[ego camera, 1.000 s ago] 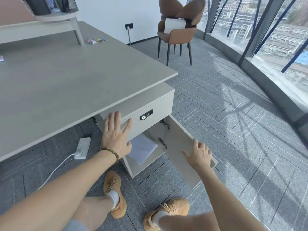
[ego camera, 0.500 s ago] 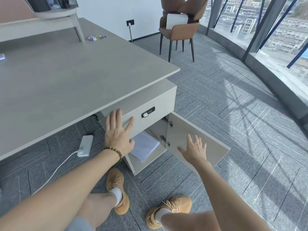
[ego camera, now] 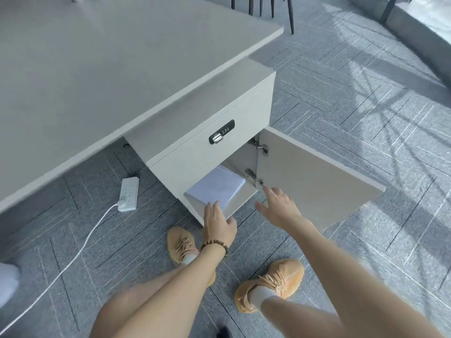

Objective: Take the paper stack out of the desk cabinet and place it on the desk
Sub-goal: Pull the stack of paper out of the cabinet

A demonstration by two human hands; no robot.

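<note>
Grey carpet below the tabletop (ego camera: 97,69), cabinet door (ego camera: 317,176) swung wide; left hand (ego camera: 218,222) dropped from drawer front to paper stack (ego camera: 216,186) inside cabinet (ego camera: 195,164), right hand (ego camera: 278,207) beside it, both grips apart, empty.

Open desk cabinet (ego camera: 210,152) beneath the desk (ego camera: 102,69), door (ego camera: 317,181) swung wide; paper stack (ego camera: 214,187) inside; left hand (ego camera: 218,222) at its near edge, right hand (ego camera: 278,206) spread, empty.
</note>
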